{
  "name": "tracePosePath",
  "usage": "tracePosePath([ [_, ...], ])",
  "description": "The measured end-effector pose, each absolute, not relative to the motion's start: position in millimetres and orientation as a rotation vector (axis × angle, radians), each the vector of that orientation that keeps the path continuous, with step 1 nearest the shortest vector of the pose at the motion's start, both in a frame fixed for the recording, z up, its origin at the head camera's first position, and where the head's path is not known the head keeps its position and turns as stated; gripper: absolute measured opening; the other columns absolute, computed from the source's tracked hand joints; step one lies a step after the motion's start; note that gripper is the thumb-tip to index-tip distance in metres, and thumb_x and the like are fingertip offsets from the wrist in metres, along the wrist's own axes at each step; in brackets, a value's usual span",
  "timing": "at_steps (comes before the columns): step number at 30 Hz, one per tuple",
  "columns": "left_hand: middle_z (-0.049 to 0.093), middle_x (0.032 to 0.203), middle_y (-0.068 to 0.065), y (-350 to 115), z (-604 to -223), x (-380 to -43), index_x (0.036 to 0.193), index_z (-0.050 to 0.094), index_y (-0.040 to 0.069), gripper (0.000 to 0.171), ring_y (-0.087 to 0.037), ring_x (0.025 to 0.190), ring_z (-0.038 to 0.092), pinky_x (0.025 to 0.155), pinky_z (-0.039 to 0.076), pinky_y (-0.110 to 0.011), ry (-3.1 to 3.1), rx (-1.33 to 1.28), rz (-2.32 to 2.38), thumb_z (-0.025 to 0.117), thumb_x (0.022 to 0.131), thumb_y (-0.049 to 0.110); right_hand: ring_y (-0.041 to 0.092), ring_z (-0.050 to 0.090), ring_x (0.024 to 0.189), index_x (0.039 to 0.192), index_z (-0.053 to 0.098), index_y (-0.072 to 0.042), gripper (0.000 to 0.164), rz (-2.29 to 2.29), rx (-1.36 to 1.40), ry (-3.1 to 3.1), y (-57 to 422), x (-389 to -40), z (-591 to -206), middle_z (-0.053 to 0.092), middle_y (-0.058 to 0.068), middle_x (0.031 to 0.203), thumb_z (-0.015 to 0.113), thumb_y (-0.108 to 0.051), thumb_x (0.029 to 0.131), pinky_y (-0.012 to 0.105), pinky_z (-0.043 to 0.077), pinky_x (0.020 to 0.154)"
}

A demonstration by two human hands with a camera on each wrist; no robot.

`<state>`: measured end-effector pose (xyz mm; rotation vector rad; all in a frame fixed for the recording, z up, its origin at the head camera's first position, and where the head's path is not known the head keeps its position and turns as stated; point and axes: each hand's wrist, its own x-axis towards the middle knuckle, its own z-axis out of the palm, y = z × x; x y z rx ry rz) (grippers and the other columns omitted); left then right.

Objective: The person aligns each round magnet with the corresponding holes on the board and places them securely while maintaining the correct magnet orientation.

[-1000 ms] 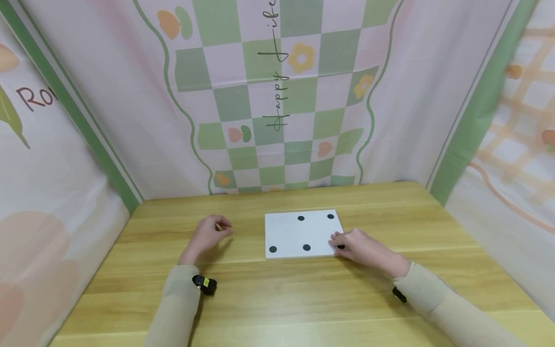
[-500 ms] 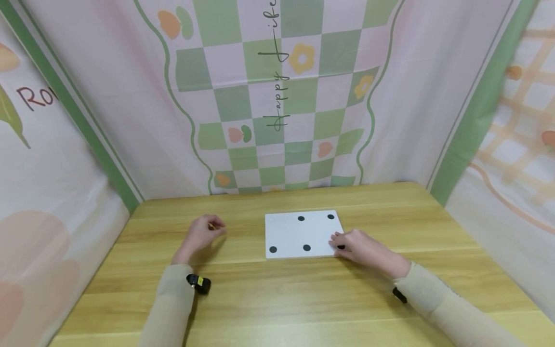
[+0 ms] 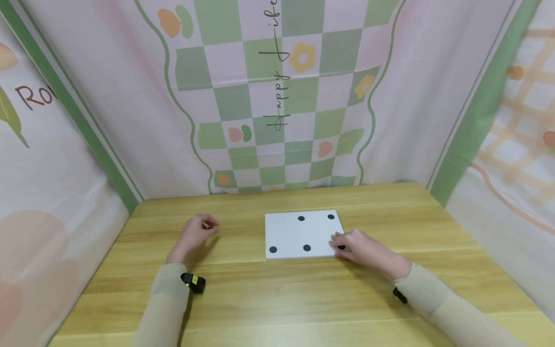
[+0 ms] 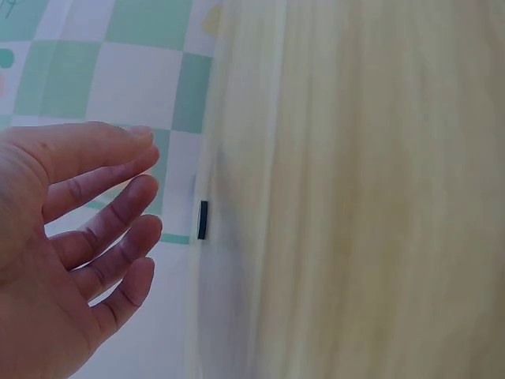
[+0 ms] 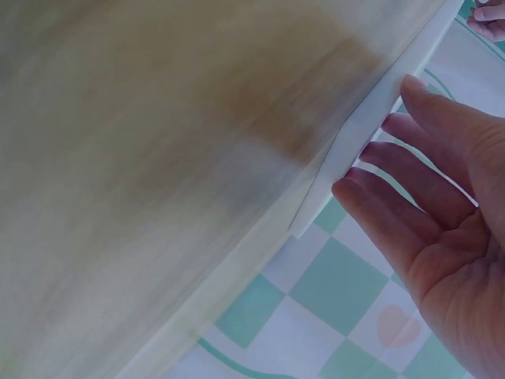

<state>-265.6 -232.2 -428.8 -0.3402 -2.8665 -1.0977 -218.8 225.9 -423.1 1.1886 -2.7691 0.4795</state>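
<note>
A white rectangular board [image 3: 286, 233] with several black dots lies flat on the wooden table. My right hand [image 3: 362, 248] is at its near right corner, with the fingertips resting on the board. A black dot [image 3: 341, 246] shows between thumb and fingers there. In the right wrist view the thumb and fingertips of the right hand [image 5: 450, 205] touch the thin white board [image 5: 359, 130]. To the left of the board, my left hand [image 3: 195, 232] hovers over the table, apart from it. The left wrist view shows that hand [image 4: 55, 229] holding nothing, its fingers loosely curled.
The wooden table [image 3: 269, 303] reaches back to a printed curtain [image 3: 299, 96]. More patterned cloth hangs at the left [image 3: 52, 193] and right [image 3: 511, 164]. A small dark strip [image 4: 203, 219] shows in the left wrist view; what it is cannot be told.
My left hand has drifted left, away from the board, its forearm moving with it. The right hand and the board have stayed in place.
</note>
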Motion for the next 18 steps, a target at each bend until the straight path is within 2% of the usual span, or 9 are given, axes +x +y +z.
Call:
tracePosePath([
  [9, 0.063, 0.098, -0.013, -242, -430, -267, 0.101, 0.068, 0.002, 0.017, -0.022, 0.082, 0.058, 0.065, 0.051, -0.029, -2.857, -0.309, -1.127, 0.067, 0.088, 0.013, 0.036, 0.064, 0.105, 0.106, 0.069, 0.001, 0.024, 0.48, 1.187, -2.776, 226, -219, -423, 0.067, 0.021, 0.11, 0.07, -0.007, 0.084, 0.043, 0.055, 0.086],
  [18, 0.064, 0.097, -0.011, -249, -432, -270, 0.094, 0.069, 0.009, 0.011, -0.021, 0.081, 0.059, 0.064, 0.05, -0.028, -2.87, -0.273, -1.107, 0.069, 0.087, 0.016, 0.035, 0.064, 0.105, 0.106, 0.07, 0.0, 0.024, 0.48, 1.184, -2.78, 227, -220, -423, 0.068, 0.02, 0.11, 0.07, -0.007, 0.084, 0.042, 0.055, 0.085],
])
